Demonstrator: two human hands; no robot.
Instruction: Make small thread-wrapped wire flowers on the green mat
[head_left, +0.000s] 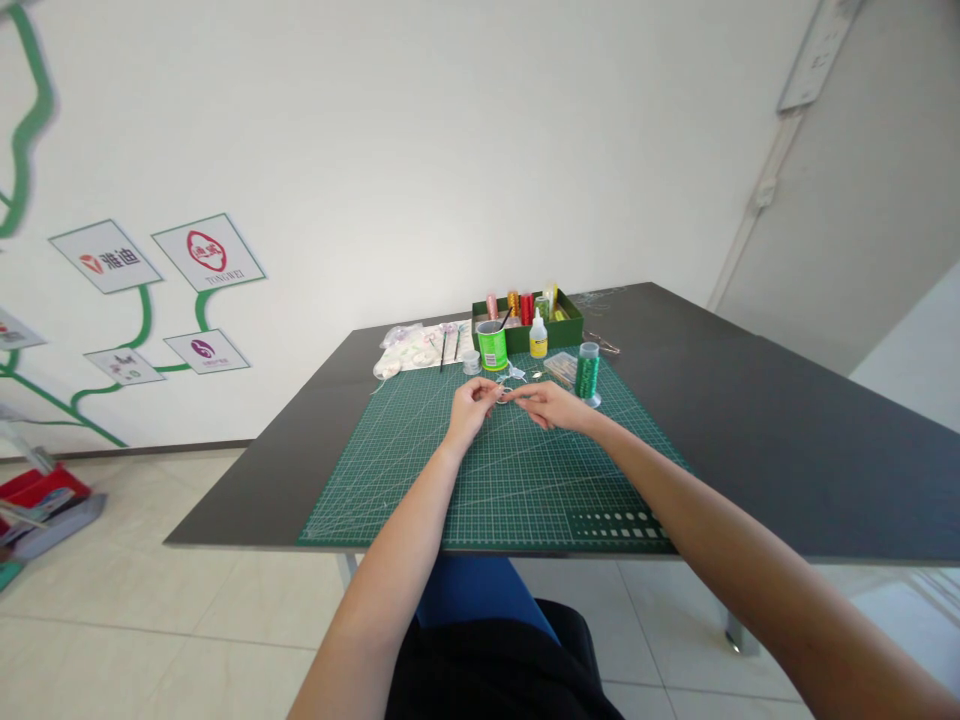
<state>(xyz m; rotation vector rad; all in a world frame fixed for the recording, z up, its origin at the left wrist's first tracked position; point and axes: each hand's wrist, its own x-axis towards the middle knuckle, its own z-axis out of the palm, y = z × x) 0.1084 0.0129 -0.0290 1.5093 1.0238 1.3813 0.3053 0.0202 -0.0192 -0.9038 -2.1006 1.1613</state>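
Note:
My left hand [470, 408] is raised above the cutting mat [502, 480], thumb and fingertips pinched on a small pale thing [505, 397]. That thing looks partly ring-shaped, but is too small and too covered by fingers to name. From the right, my right hand [553, 405] reaches to it, index finger stretched out with its tip at the pale thing, the other fingers loosely bent and apart. Just beyond the hands are a few small white pieces [513, 371]. A spool of green thread [587, 370] stands upright close to my right hand.
Behind the hands stand a bright green can [492, 346], a glue bottle [538, 336] and a small clear jar [471, 362]. A dark green box [570, 328] holds several thread spools. Two thin brushes [443, 350] lie on white paper [416, 352]. A flat clear case [562, 368] lies by the spool.

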